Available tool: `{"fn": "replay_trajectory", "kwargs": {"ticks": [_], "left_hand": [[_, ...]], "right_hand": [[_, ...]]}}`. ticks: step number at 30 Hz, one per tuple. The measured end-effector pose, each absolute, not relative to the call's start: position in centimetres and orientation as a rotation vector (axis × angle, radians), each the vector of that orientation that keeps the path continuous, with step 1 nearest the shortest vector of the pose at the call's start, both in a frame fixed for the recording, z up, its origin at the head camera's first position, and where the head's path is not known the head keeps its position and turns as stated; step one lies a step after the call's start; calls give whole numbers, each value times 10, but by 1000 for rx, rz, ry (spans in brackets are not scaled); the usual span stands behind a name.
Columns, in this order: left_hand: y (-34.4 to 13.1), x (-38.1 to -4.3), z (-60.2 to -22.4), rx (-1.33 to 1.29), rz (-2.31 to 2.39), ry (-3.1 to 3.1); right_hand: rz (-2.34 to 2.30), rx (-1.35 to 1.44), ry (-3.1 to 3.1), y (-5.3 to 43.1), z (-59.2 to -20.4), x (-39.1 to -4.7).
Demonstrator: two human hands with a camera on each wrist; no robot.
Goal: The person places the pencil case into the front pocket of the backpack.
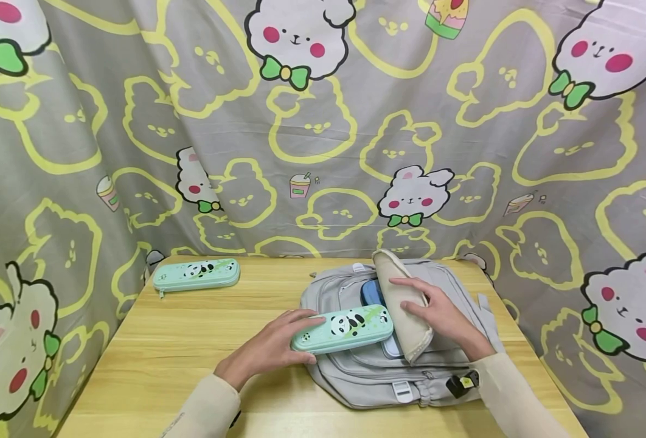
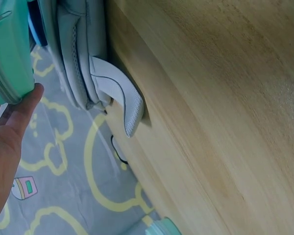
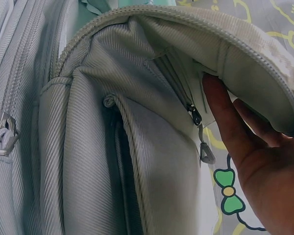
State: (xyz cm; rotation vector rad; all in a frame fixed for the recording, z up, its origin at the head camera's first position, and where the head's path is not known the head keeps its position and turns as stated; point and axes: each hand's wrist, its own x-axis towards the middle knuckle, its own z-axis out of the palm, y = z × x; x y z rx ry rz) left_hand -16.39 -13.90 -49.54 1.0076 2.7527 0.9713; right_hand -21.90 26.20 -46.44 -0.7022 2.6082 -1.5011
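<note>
Head view shows the mint-green, rounded oblong pencil case with panda print (image 1: pixel 342 328) over the front of the pale grey fabric backpack (image 1: pixel 367 390), clamped at its left end by the left hand (image 1: pixel 270 344), thumb on the near side and fingers over the far edge. The relation that matters most, I judge, is between the case's free right end and the opening under the beige, zip-edged fabric flap (image 1: pixel 402 304): that opening lies just to the right of the case. The right hand (image 1: pixel 438 310) pinches the flap and holds it raised, fingers on its outer face and, in the right wrist view, a finger inside it. A dark blue item (image 1: pixel 372 293) shows beside the flap, beyond the case.

The case's long axis runs left to right, its right end slightly farther from the person, so it points at the flap and crosses the flap's long edge. Its panda face is up. The left hand is the nearer one, being on the case; the right is beyond the free end. Whether the underside touches the backpack is hard to tell from above. A second mint-green panda pencil case (image 1: pixel 197 275) lies at the far left of the pale wooden desk (image 1: pixel 159 347), well apart, its axis also sideways.
</note>
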Motion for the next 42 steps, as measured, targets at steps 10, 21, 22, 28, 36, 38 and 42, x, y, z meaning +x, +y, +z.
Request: {"fn": "replay_trajectory", "kwargs": {"ticks": [10, 21, 22, 28, 36, 38, 42], "left_hand": [[-134, -166, -494, 1024, 949, 2761], [-126, -167, -489, 1048, 925, 2764], [-126, -167, -488, 1051, 920, 2767], [-120, -167, -485, 1053, 894, 2792], [-111, -169, -485, 1068, 877, 2810], [-109, -169, -485, 1068, 880, 2807], [-106, -169, -486, 1076, 886, 2791]], "right_hand": [[-1536, -687, 2606, 263, -460, -217], [-1569, -617, 2573, 262, -455, -217], [-1566, -613, 2575, 262, -455, -217], [-1557, -594, 2579, 263, -455, -217], [-1562, -594, 2601, 262, -455, -217], [-1572, -595, 2592, 261, -454, -217], [-1585, -592, 2580, 260, -453, -217]]}}
